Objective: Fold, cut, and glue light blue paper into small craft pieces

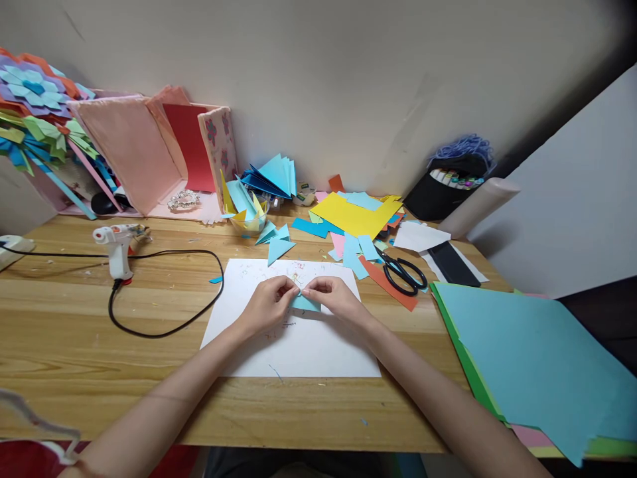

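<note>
Over the white sheet (298, 355), 1 blue paper piece (306, 305) runs left to right along its visible length, pinched edge facing far. Left hand (269, 302) and right hand (337, 298) grasp that edge by fingertips, the piece between the 2.

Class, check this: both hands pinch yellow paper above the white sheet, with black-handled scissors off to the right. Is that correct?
Wrong colour: in the head view, the paper between the left hand and right hand is light blue. The rest stands.
</note>
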`<state>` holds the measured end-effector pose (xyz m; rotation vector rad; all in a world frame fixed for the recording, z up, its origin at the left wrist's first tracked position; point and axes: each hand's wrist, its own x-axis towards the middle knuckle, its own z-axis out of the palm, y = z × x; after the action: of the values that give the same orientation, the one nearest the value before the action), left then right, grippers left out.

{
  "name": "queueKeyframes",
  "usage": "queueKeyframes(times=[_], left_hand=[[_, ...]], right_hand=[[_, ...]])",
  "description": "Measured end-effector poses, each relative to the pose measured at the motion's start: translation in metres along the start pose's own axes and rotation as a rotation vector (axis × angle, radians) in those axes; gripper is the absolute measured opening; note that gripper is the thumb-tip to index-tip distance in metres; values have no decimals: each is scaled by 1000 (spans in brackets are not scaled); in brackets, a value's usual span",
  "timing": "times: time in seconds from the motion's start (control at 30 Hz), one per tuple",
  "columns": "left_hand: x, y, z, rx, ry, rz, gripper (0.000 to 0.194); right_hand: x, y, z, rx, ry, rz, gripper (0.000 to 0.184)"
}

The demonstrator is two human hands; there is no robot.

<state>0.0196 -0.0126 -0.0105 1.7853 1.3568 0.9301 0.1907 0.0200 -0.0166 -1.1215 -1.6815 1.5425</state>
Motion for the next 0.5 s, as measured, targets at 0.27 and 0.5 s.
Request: queueKeyframes(times=[0.27,0.5], left_hand=[[4,5,2,-300,8,-228,28],[3,15,-1,-445,-28,-320,31]], right_hand=[[-2,-3,8,-63,106,-50,22],[-6,-1,16,-94,241,-133,15]])
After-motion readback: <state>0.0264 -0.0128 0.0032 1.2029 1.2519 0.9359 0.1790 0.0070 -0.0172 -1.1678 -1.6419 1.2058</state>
